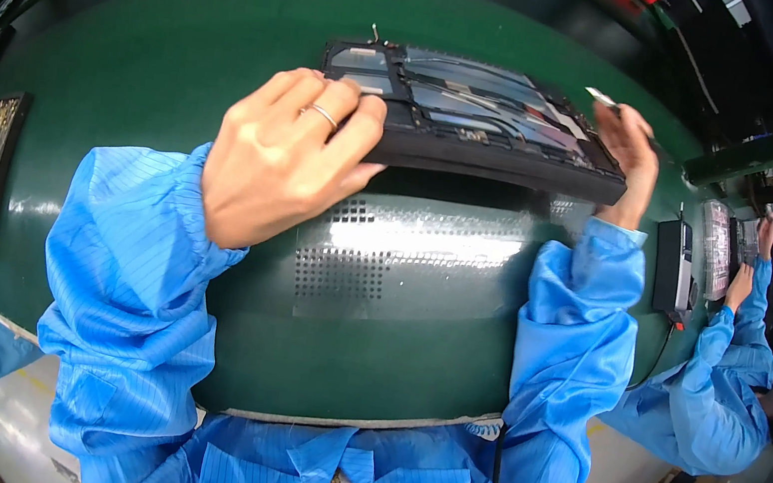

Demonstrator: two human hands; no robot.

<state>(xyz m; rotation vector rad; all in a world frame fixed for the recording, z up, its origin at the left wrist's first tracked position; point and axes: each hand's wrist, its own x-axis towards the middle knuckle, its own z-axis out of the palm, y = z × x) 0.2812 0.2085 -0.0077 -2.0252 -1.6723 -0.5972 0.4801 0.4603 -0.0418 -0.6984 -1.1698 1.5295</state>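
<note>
A flat black electronic housing (510,165) with thin cables, grey panels and small parts on its upper face is tilted up above the bench. My left hand (291,141), a ring on one finger, is closed round its left end, the fingertips on the top face. By the right end is my right hand (633,154), fingers curled round a slim tool (603,99) with a pale, pointed tip; the tool's exact kind is unclear. Whether this hand also touches the housing is hidden. Under the housing, a clear sheet (429,294) with rows of small dark dots or holes lies flat.
The bench has a green top (183,58). A dark tray (15,142) of thin wires lies at the left. On the right stand a black box (674,262) with a cable and a clear tray (715,248). Co-workers in blue sleeves (711,364) work at both sides.
</note>
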